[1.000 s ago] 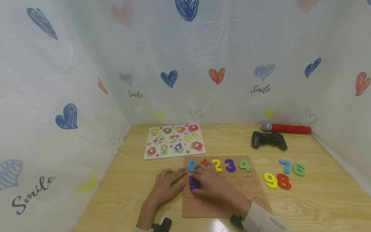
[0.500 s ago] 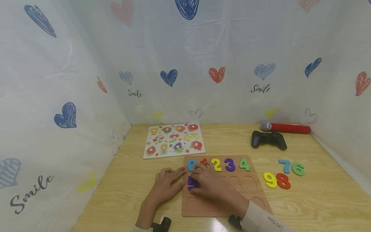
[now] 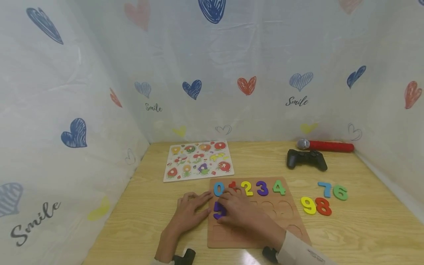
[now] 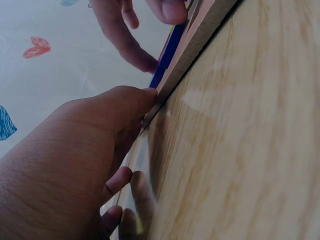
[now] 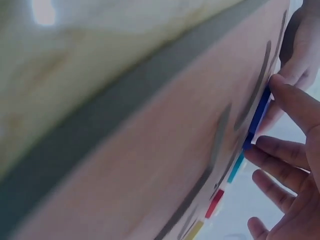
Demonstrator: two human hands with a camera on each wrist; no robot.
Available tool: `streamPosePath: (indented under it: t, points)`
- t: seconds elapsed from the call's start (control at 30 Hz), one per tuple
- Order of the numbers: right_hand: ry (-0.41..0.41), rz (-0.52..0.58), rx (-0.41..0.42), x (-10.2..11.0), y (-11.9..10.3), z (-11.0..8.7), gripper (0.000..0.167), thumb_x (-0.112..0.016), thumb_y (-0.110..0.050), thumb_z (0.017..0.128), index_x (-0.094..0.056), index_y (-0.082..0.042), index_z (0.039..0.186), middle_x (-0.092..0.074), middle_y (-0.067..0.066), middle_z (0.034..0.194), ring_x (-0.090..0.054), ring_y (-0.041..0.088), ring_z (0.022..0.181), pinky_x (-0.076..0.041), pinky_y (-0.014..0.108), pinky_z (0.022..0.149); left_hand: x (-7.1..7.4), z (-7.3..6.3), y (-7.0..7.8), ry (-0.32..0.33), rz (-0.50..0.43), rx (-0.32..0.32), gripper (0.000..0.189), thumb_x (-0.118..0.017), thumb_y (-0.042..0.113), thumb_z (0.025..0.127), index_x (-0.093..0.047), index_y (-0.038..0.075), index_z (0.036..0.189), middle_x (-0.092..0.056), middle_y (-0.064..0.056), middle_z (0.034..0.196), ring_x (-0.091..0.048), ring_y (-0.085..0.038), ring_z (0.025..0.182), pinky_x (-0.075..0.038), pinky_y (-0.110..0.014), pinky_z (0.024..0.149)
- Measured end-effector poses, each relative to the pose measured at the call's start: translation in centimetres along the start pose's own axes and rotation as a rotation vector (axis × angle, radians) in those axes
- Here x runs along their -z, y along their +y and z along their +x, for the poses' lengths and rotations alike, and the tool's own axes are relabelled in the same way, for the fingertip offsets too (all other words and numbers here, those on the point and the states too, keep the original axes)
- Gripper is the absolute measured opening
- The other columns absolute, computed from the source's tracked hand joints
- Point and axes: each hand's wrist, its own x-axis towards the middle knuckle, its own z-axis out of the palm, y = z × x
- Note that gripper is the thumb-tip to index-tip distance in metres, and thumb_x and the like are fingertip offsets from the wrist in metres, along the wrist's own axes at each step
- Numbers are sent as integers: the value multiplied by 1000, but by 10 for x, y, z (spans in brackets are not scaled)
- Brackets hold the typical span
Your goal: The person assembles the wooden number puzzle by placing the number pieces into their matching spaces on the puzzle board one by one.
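Observation:
My right hand pinches a purple number 5 over the second row of a wooden number puzzle board. In the right wrist view the thumb is on one end of the 5 and the fingertips are at the other. The 5 stands proud of the board's surface. My left hand rests at the board's left edge, its thumb and index fingertip touching that edge; the left wrist view shows the thumb close by the 5. Numbers 0, 2, 3 and 4 lie in the top row; my right fingers partly cover the red 1.
Loose numbers 7, 6, 9 and 8 lie right of the board. Behind are a fruit puzzle, a black game controller and a red microphone. A heart-printed curtain encloses the table.
The purple 5 has shifted slightly left and turned a little under my right fingers. My left hand has stayed at the board's edge.

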Motion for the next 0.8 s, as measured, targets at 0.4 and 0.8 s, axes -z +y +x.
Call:
streamPosePath:
  t: [0.4, 0.8]
  points:
    - [51, 27, -36, 9, 23, -26, 29, -70, -35, 89, -71, -18, 114, -65, -6, 120, -47, 21, 129, -24, 63, 107, 1, 1, 3, -9, 14, 18, 48, -58, 49, 98, -59, 28, 142, -50, 11, 149, -41, -20, 120, -29, -51, 91]
    - [87, 67, -40, 17, 46, -56, 32, -72, -34, 91, -70, -16, 117, -66, -5, 119, -47, 23, 127, -21, 61, 107, -1, 1, 1, -20, 18, 29, 49, -59, 50, 97, -57, 30, 142, -49, 13, 150, -40, -20, 121, -28, -52, 94]
